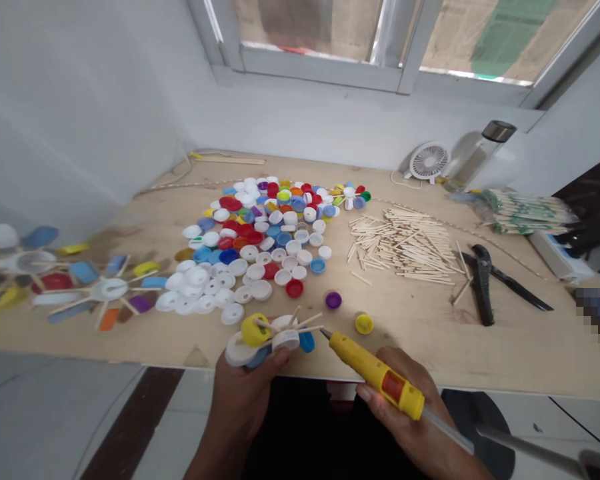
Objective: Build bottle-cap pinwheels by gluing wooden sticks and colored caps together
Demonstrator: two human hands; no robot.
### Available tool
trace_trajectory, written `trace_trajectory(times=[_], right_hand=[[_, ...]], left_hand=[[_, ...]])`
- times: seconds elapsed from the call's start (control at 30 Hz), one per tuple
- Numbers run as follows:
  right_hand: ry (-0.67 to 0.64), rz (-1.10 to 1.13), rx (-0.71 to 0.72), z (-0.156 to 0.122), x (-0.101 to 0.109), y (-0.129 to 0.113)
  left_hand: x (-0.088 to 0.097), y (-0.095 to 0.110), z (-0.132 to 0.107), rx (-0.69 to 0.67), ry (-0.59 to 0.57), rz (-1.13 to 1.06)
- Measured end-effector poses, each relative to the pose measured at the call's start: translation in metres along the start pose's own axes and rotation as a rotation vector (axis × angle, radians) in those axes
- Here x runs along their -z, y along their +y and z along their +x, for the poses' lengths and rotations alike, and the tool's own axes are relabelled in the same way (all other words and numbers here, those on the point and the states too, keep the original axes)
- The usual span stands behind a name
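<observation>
Over at nine o'clock there's a cap-and-stick wheel [111, 289], kinda blurry. Around six, my left hand [245, 387] grips a cluster of caps and sticks [285, 341]; at five, my right hand [405, 423] is wrapped round a yellow glue gun [365, 360], nozzle [326, 333] maybe touching one stick [311, 329].

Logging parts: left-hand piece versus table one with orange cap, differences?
The held piece is in the left hand; the table piece lies on the tabletop. The held piece shows yellow and blue caps; the table piece includes orange and purple caps. Both have white hubs with sticks.
</observation>
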State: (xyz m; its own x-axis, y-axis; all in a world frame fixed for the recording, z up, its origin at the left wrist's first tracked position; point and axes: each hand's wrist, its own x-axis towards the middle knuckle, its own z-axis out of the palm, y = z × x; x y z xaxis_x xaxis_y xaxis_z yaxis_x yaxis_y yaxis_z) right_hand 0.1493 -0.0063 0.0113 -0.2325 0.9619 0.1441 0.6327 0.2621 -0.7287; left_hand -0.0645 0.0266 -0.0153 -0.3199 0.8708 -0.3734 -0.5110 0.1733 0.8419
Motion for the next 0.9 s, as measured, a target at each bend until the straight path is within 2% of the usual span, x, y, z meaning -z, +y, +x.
trace_trajectory(times=[0.4,0.63,0.9], right_hand=[[0.000,0.015,-0.015,-0.001,-0.001,0.002],[-0.071,0.051,-0.041,-0.004,0.000,0.001],[-0.028,0.112,-0.033,0.002,0.009,-0.005]], left_hand=[[0.001,0.001,0.000,0.012,0.019,0.005],[0.002,0.001,0.001,0.023,0.006,0.008],[0.006,-0.003,0.003,0.004,-0.002,0.028]])
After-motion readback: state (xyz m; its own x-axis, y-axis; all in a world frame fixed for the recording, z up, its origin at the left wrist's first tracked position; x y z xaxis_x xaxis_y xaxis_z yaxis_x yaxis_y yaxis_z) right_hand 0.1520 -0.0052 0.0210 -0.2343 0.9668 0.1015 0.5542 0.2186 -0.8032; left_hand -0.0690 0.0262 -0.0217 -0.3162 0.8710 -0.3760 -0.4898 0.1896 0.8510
